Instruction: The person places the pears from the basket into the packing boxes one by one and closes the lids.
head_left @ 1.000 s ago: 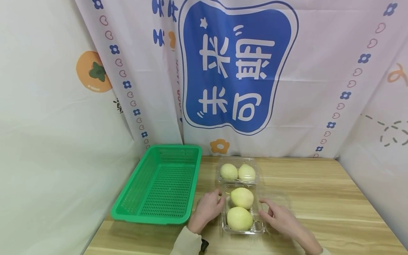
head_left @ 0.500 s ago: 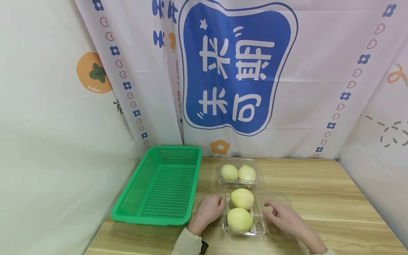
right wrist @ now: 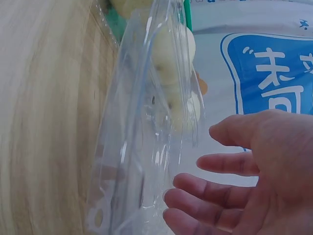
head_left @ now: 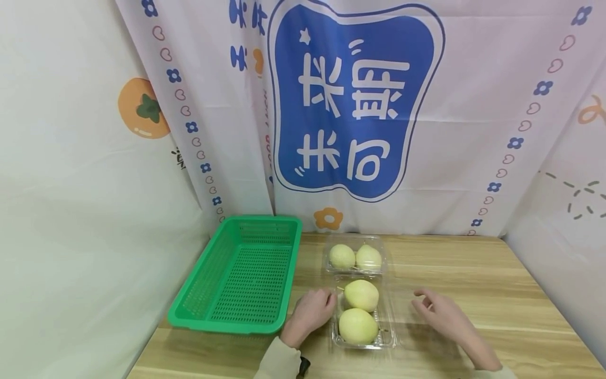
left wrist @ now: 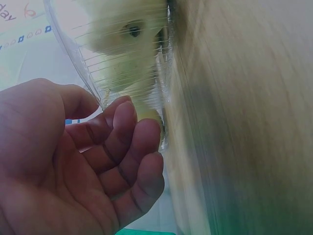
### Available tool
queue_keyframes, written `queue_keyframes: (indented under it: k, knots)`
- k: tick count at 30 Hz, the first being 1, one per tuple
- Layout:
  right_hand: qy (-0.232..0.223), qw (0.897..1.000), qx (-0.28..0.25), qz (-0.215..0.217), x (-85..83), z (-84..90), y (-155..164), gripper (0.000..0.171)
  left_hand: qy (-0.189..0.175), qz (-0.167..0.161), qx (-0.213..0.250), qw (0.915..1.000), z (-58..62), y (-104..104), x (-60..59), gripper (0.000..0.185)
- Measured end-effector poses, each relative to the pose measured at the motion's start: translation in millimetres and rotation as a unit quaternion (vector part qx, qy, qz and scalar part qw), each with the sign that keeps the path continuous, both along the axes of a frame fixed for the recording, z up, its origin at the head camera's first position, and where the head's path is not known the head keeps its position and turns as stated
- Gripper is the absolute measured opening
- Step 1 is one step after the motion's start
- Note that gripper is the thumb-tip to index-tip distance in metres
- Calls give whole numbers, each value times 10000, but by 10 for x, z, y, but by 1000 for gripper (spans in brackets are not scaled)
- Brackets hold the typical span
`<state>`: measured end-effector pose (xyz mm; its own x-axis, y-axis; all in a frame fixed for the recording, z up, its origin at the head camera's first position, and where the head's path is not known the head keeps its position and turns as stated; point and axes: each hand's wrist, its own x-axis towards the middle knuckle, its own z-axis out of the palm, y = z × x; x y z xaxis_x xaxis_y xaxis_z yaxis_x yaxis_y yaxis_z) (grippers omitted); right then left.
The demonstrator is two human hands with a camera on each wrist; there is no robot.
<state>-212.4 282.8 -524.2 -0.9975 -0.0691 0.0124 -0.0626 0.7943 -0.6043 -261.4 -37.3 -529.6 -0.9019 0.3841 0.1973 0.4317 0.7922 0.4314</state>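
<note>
Plainly, the clear clamshell tray (head_left: 385, 337) with two pears (head_left: 361, 295) sits between the hands: left hand (head_left: 310, 313) presses loosely curled fingers against its left wall, right hand (head_left: 442, 316) hovers spread, apart. Its flimsy lid (right wrist: 146, 147) could likely spring back; one-sided pushing might skid it.

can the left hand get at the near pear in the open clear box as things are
Probably yes. The left hand rests against the clear box, whose lid is swung open to the right, leaving the near pear uncovered.
</note>
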Motion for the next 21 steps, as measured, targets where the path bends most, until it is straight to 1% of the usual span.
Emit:
queue_keyframes:
  k: [4, 8, 12, 21]
  knots:
    - [25, 9999, 92, -72, -13, -22, 50, 39, -31, 27, -5, 10000, -6, -2, -1, 41]
    - [-56, 9998, 97, -138, -18, -44, 104, 39, -107, 27, -1, 9999, -8, -1, -3, 41]
    - [-82, 9997, 122, -194, -24, -69, 153, 40, -110, 18, -12, 9999, -7, 2, -5, 41]
    - [-35, 9997, 147, -191, -43, -141, 223, 39, -134, 11, 24, 9999, -13, 1, -3, 42]
